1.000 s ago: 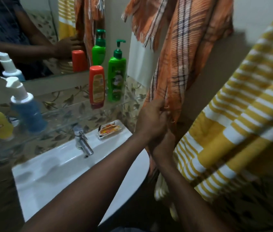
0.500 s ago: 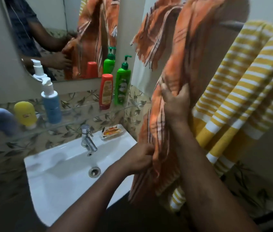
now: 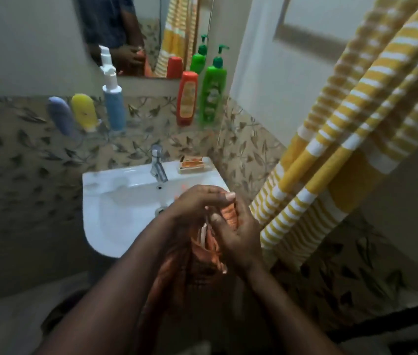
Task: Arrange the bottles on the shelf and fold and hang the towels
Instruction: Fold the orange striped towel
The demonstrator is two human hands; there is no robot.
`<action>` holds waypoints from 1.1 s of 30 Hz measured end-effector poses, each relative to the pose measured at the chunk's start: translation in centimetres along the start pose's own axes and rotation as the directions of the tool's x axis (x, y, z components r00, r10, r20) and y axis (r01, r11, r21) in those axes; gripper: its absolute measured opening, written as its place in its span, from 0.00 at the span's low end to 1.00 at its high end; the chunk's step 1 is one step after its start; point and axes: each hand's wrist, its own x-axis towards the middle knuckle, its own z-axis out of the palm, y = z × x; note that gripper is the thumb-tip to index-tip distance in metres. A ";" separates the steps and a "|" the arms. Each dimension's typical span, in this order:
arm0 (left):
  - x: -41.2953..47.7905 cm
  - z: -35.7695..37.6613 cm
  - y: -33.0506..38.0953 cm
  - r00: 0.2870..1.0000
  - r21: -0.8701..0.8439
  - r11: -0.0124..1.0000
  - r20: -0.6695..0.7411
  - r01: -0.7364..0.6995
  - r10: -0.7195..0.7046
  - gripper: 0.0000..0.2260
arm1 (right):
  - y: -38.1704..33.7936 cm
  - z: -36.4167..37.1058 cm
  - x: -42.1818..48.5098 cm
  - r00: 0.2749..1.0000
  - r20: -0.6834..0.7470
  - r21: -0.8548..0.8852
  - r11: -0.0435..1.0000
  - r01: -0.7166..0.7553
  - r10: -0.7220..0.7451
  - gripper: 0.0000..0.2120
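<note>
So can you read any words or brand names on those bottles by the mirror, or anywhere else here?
No text is readable anywhere in this picture.
Orange bottle: it has a yellowish label, too blurred to read.
Green pump bottle: it has a pale label, too blurred to read.
Yellow bottle: a small dark mark, unreadable.
Blue pump bottle and purple bottle: no lettering visible.
Soap dish on the sink: nothing legible.
</note>
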 end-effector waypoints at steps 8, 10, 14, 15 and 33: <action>-5.9 7.4 -2.0 0.976 -0.209 0.978 0.209 -0.012 0.057 0.15 | -0.8 -10.4 -7.4 0.915 0.103 0.176 0.913 0.368 -0.389 0.22; -7.1 8.0 -3.8 0.991 -0.075 0.997 -0.131 0.016 -0.026 0.10 | 1.7 -10.4 -7.6 0.959 -0.073 0.059 0.958 0.280 -0.276 0.08; -10.4 8.6 -5.7 0.964 0.241 0.959 -0.252 0.151 -0.088 0.11 | 5.3 -11.2 -5.8 0.955 0.099 -0.016 0.959 0.283 -0.280 0.21; -11.1 9.0 -5.4 0.971 0.298 0.942 -0.221 0.156 -0.091 0.09 | 5.5 -11.4 -5.1 0.917 0.307 0.014 0.964 0.264 -0.255 0.26; -18.0 1.6 -7.7 0.950 0.879 0.374 -0.227 0.294 -0.213 0.10 | 6.1 -8.6 -3.7 0.958 0.015 0.174 0.943 -0.284 0.286 0.14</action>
